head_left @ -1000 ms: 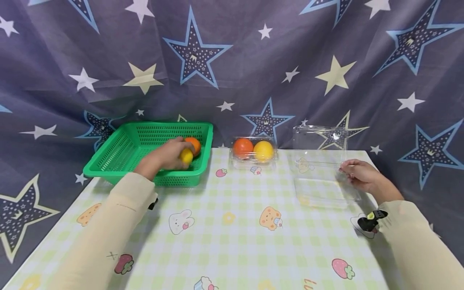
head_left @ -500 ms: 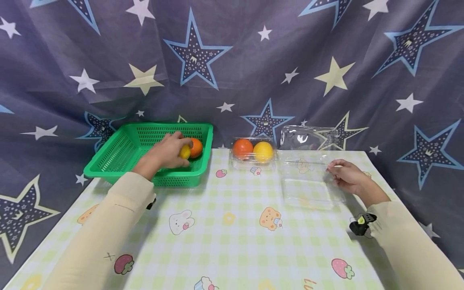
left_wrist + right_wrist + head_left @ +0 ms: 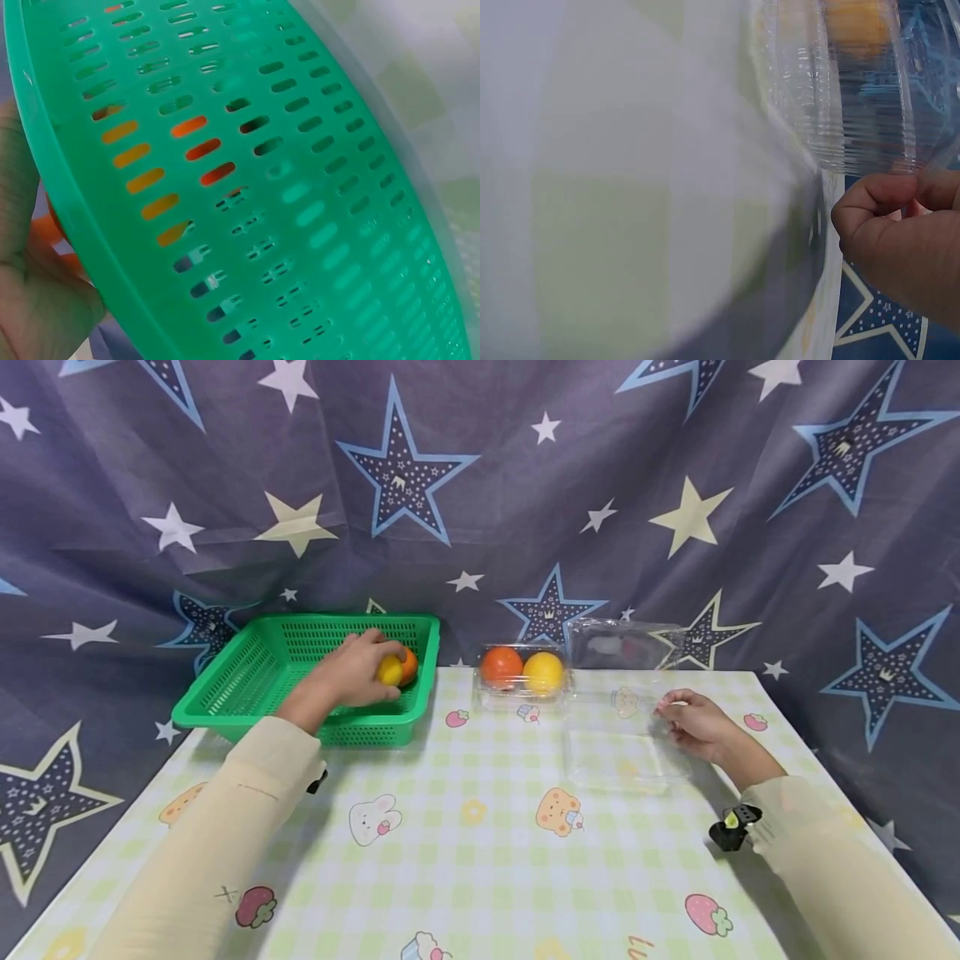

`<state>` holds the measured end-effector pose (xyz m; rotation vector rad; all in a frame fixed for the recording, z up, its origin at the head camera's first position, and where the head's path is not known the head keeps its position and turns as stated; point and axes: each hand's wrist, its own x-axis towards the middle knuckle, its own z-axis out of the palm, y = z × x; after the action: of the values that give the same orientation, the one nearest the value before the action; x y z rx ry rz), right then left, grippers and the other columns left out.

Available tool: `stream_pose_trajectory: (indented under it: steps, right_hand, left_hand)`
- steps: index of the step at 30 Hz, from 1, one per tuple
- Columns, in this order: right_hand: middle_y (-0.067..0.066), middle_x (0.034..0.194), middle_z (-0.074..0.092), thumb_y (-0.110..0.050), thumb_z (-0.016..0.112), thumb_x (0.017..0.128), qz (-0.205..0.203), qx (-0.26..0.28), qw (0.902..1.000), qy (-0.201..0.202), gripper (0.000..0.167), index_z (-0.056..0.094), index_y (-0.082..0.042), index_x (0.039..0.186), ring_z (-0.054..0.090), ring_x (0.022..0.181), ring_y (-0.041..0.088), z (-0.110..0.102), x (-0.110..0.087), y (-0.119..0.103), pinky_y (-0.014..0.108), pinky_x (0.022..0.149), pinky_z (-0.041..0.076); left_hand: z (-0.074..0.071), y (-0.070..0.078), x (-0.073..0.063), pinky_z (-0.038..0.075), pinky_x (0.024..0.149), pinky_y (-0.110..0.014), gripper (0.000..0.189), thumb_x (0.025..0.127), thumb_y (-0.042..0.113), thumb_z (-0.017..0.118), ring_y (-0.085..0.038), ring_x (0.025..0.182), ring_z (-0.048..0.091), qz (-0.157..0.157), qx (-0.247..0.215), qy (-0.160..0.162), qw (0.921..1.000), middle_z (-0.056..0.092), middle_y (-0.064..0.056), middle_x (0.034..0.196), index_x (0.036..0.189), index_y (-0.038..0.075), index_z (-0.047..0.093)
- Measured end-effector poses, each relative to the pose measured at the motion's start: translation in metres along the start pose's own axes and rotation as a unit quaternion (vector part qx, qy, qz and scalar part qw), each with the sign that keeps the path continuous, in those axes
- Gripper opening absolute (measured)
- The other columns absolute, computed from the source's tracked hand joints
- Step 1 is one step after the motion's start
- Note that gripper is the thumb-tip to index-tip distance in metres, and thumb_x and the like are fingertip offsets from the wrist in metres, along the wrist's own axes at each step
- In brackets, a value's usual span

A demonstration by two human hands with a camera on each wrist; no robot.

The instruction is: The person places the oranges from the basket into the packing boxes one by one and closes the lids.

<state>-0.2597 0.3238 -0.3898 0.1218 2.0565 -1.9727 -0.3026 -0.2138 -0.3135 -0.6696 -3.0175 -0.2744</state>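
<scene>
In the head view my left hand (image 3: pixel 347 672) reaches into the green plastic basket (image 3: pixel 375 732), its fingers curled round a yellow fruit (image 3: pixel 389 671). Right behind that fruit sits an orange fruit (image 3: pixel 409 667). From the left wrist, the basket wall (image 3: pixel 247 187) hides most of the fruit, and yellow and orange show through its slots. My right hand (image 3: pixel 697 727) pinches the right edge of a clear plastic clamshell box (image 3: pixel 615 747) with its lid raised. Thumb and finger meet on the ribbed clear edge (image 3: pixel 870 142) in the right wrist view.
Just left of the raised lid stands a second clear box (image 3: pixel 522 700) holding a red-orange fruit (image 3: pixel 501 667) and a yellow one (image 3: pixel 543 672). A checked cloth with cartoon prints covers the table (image 3: pixel 465 877). A star-patterned curtain (image 3: pixel 480 493) hangs behind it.
My right hand has slid the clear clamshell box leftward, close to the filled box. The left hand stays in the basket, shifting slightly on the yellow fruit.
</scene>
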Motion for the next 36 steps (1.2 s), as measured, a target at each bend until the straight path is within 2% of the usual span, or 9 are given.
stream_pose_trajectory:
  steps: [13,22,28,36]
  right_hand:
    - [0.001,0.104,0.055,-0.011,0.047,0.109,-0.015,-0.003,0.9996,-0.023,0.005,0.043,-0.011,0.104,0.043,0.068,0.007,0.034,0.003,-0.003,0.021,0.06,0.04]
    - [0.001,0.101,0.055,-0.01,0.045,0.109,-0.025,0.004,0.9992,-0.03,0.005,0.043,-0.012,0.105,0.042,0.066,0.008,0.063,0.006,-0.005,0.022,0.059,0.04]
    - [0.001,0.1,0.054,-0.007,0.044,0.108,-0.021,0.012,0.9992,-0.032,0.006,0.043,-0.012,0.105,0.043,0.066,0.008,0.079,0.009,-0.005,0.022,0.058,0.039]
    - [0.003,0.101,0.055,-0.006,0.046,0.107,-0.017,0.021,0.9994,-0.02,0.006,0.043,-0.011,0.105,0.044,0.064,0.008,0.095,0.015,-0.002,0.021,0.057,0.04]
  left_hand:
    - [-0.011,0.019,0.004,0.052,0.07,-0.046,0.05,0.082,0.034,0.081,-0.033,0.106,0.043,-0.002,0.001,0.063,0.998,0.046,-0.012,0.137,0.129,0.026,0.064]
    - [-0.018,0.047,0.005,0.053,0.075,-0.048,0.054,0.081,0.032,0.079,-0.034,0.109,0.043,0.023,0.017,0.076,0.9967,0.046,-0.012,0.139,0.131,0.025,0.064]
    - [-0.017,0.065,0.005,0.053,0.075,-0.046,0.051,0.08,0.033,0.08,-0.032,0.109,0.043,0.036,0.019,0.085,0.9955,0.046,-0.01,0.138,0.128,0.027,0.065]
    - [-0.011,0.088,0.008,0.051,0.074,-0.044,0.052,0.078,0.032,0.077,-0.029,0.106,0.045,0.072,0.003,0.089,0.9934,0.049,-0.007,0.136,0.128,0.028,0.066]
